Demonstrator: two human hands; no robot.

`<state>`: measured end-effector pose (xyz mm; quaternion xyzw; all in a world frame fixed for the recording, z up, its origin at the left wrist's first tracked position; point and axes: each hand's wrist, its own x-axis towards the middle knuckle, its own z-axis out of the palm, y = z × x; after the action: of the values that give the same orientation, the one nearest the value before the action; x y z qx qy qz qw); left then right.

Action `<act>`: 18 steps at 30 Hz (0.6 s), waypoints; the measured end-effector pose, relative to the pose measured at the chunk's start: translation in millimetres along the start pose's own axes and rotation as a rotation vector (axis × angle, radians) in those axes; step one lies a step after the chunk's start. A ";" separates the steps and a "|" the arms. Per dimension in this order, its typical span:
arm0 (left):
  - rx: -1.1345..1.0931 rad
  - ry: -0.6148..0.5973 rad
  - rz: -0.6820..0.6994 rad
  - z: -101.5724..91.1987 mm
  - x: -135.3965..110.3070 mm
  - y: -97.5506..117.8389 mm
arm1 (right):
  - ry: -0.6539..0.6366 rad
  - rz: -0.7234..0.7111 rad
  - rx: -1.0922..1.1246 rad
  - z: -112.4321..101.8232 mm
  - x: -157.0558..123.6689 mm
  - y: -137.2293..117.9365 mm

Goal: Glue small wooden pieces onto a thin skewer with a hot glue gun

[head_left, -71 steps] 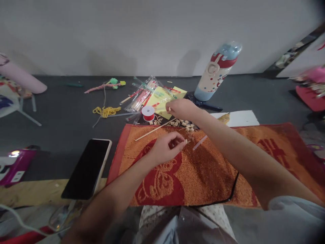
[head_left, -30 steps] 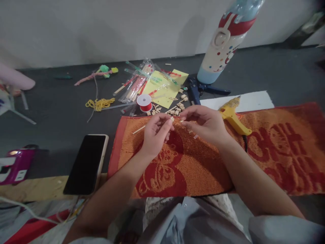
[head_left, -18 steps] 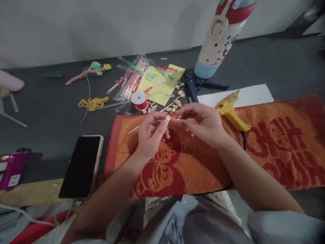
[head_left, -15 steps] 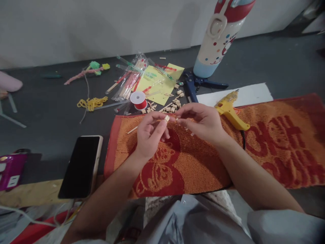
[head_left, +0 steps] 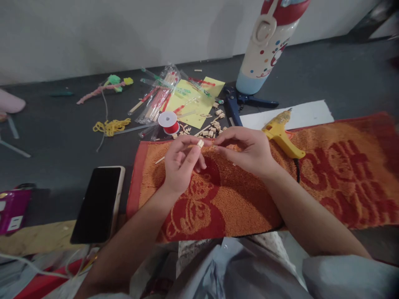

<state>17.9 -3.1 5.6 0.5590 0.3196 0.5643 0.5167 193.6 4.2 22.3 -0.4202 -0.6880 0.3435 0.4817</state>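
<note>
My left hand [head_left: 180, 164] pinches a small pale wooden piece [head_left: 200, 143] between thumb and forefinger, held above the orange and red towel [head_left: 243, 199]. My right hand [head_left: 246, 150] is curled close beside it, fingertips pinched near the same piece; what they hold is too small to make out. A heap of small wooden bits [head_left: 209, 129] lies just beyond the towel's far edge, with a thin wooden stick [head_left: 160, 159] running out from under my left hand.
A yellow glue gun [head_left: 281, 135] rests on the towel's far edge beside white paper [head_left: 307, 115]. A red thread spool [head_left: 167, 121], bagged sticks [head_left: 157, 99], yellow sheet [head_left: 193, 110], blue pliers [head_left: 232, 109], bottle [head_left: 264, 50], yellow yarn [head_left: 110, 126] and phone [head_left: 97, 203] lie around.
My right hand came back from the wooden bits to meet the left over the towel. Both hands have stayed pinched together since; the view tilted down slightly.
</note>
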 end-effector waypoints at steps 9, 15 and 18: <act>0.075 -0.015 -0.039 2.6 1.2 1.1 | 0.025 -0.069 -0.098 -1.8 -2.0 0.1; 0.012 0.023 -0.125 1.2 2.2 -2.4 | 0.050 -0.068 -0.045 -0.9 -1.4 -2.8; -0.011 -0.003 -0.233 1.6 2.2 -3.3 | 0.065 -0.021 0.060 1.0 -0.6 -0.5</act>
<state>20.5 -0.5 3.4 0.5160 0.3784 0.5014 0.5824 192.6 3.4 22.2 -0.4091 -0.6658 0.3451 0.5198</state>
